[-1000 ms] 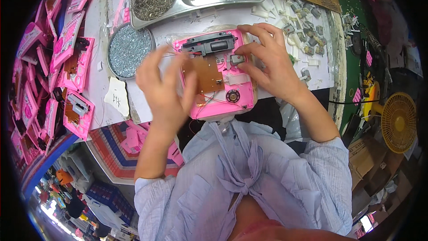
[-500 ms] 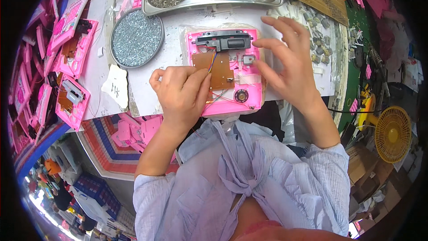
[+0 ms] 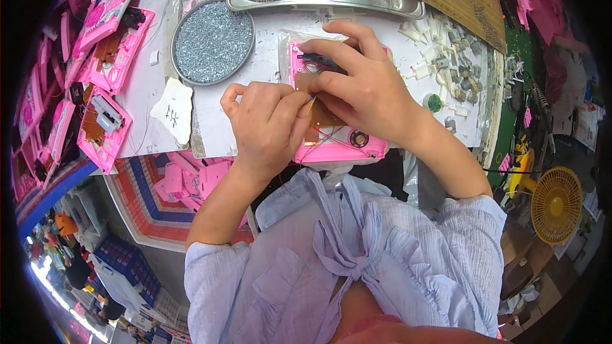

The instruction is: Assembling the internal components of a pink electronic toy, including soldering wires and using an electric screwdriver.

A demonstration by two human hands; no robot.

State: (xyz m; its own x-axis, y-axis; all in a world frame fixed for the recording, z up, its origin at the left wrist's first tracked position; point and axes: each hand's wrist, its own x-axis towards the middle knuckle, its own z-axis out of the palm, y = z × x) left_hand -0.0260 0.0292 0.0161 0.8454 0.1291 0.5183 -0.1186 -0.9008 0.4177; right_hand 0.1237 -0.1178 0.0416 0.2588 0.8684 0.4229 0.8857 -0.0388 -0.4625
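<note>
A pink plastic housing (image 3: 344,152) lies on the worktable in front of me. Inside it are a brown circuit board (image 3: 326,116), a black plastic part (image 3: 322,62) at the far end and a small round speaker (image 3: 359,138). My left hand (image 3: 264,121) is closed at the board's left edge, pinching thin coloured wires (image 3: 312,104) between thumb and forefinger. Over the housing arches my right hand (image 3: 376,86), its fingers apart and its thumb tip close to those wires. It hides the right part of the board and most of the black part.
Beyond the housing stand a round dish of screws (image 3: 213,41) and a steel tray (image 3: 325,6) holding small metal parts. White and grey pieces (image 3: 456,64) lie scattered at right, near a yellow fan (image 3: 556,204). Pink housings (image 3: 108,121) pile up at left, beside a torn white card (image 3: 172,114).
My right hand has moved left, from beside the housing to over it, close to the wires. My left hand keeps its pinch. The whole view has shifted slightly.
</note>
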